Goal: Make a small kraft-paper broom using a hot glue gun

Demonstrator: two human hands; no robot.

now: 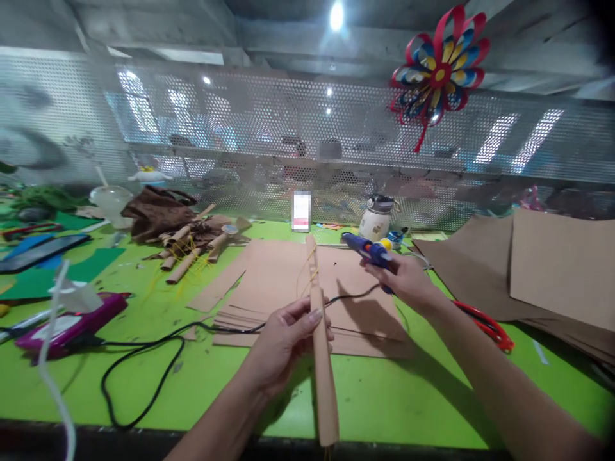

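Note:
My left hand is closed around a long rolled brown paper tube, held upright over the green table with yellow strands at its top end. Out to the right, my right hand grips a blue glue gun with a yellow trigger. The gun's nozzle points left toward the tube's top end, a short gap away. Its black cord trails across the table to the left. A stack of flat brown paper sheets lies under both hands.
Several finished paper tubes lie heaped at the back left beside a brown bag. Large cardboard sheets cover the right side, with red scissors beside them. A pink case, a white jar and a perforated metal screen surround the work area.

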